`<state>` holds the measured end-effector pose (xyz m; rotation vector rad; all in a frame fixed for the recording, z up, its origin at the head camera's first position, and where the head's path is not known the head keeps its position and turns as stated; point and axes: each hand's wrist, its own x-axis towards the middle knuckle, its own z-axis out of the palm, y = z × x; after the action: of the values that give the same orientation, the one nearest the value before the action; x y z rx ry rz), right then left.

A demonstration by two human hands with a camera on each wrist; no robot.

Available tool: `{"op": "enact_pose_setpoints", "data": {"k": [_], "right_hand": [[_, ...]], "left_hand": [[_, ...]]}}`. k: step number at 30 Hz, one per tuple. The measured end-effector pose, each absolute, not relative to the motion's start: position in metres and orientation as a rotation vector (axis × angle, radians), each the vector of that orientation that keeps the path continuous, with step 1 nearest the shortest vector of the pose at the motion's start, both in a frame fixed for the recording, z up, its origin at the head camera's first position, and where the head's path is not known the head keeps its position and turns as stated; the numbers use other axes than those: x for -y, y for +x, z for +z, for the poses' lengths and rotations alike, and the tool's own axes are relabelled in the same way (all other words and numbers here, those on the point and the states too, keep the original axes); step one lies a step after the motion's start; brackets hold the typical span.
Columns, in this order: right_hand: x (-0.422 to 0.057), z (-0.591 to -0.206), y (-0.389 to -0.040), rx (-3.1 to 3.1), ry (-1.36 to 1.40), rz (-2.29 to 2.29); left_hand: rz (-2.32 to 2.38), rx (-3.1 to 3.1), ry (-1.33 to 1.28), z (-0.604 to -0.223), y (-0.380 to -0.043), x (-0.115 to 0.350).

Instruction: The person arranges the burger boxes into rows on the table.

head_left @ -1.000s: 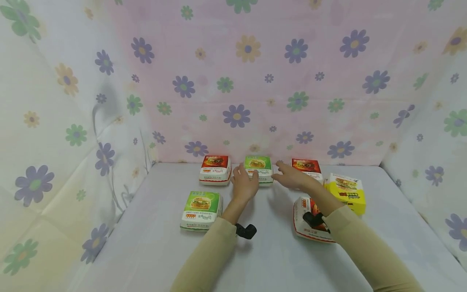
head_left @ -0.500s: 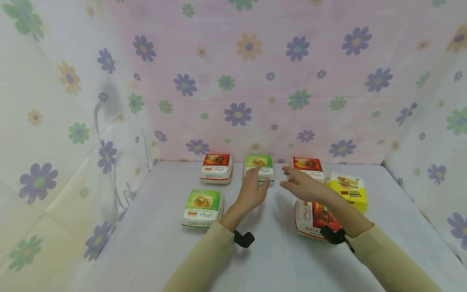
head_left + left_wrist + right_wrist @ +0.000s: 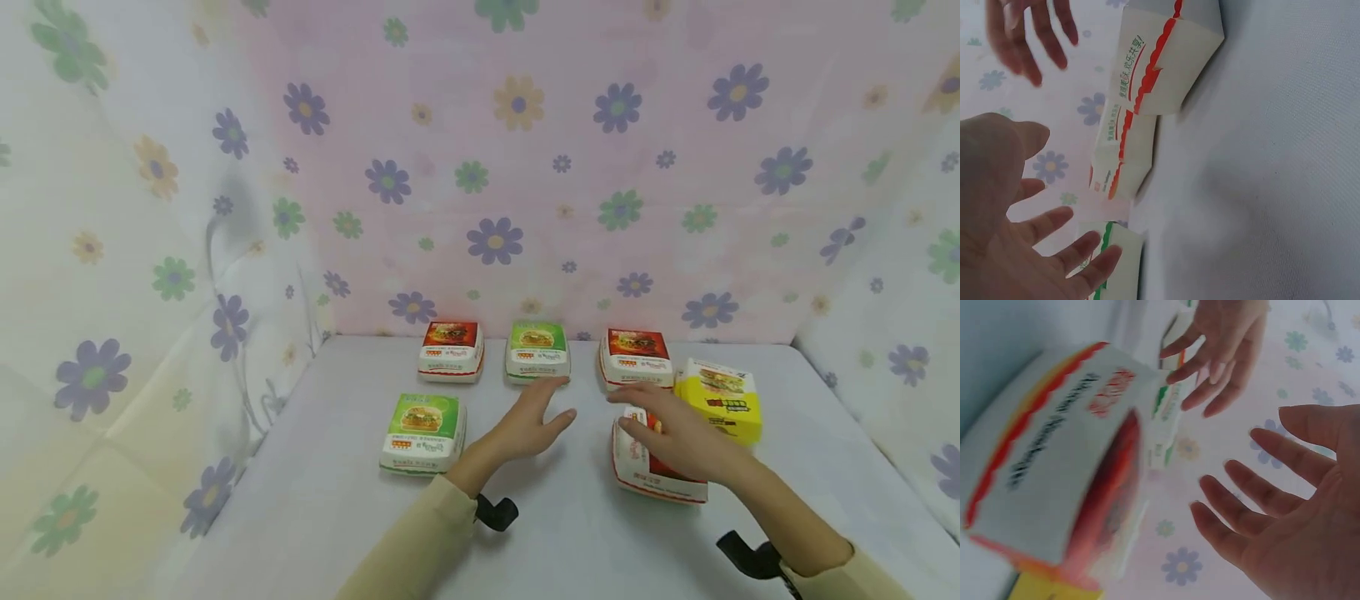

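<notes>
My left hand (image 3: 525, 425) hovers over the middle of the table with fingers spread, in front of the green-topped burger box (image 3: 537, 353) in the back row. Nothing is in its grasp; the left wrist view shows the same loose fingers (image 3: 1047, 222). My right hand (image 3: 675, 429) is held above the near red burger box (image 3: 652, 475), overlapping part of it in the head view. Its fingers are relaxed and hold nothing, as the right wrist view of the hand (image 3: 1297, 500) shows. Beyond it sits the back right red burger box (image 3: 636, 358).
A yellow burger box (image 3: 720, 400) stands at the right, close beside the red ones. Another red burger box (image 3: 452, 352) is at the back left, and a green one (image 3: 423, 433) stands nearer on the left. Flowered cloth (image 3: 555, 192) walls in the white table (image 3: 315, 517).
Both hands have drawn back from the green box in the back row. The left came nearer the table's middle; the right moved rightward and nearer, over the near red box. The boxes stayed put.
</notes>
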<state>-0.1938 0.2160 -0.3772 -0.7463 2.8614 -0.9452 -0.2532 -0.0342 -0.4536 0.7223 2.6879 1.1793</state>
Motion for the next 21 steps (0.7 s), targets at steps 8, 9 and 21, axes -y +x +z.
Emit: {"op": "enact_pose_setpoints", "data": {"k": [8,9,21], "right_hand": [[-0.239,-0.399,-0.173,-2.963,-0.716,-1.030],[-0.241,-0.401,-0.171,-2.971,-0.696,-1.038],[-0.277,-0.438,-0.149,-2.995,-0.344,-1.084]], "left_hand": [[1.216,-2.570,0.835,-0.453,-0.248,0.030],[1.222,-2.550,0.838,-0.452,-0.248,0.028],[1.278,-2.408,0.795,-0.461,-0.250,-0.002]]}}
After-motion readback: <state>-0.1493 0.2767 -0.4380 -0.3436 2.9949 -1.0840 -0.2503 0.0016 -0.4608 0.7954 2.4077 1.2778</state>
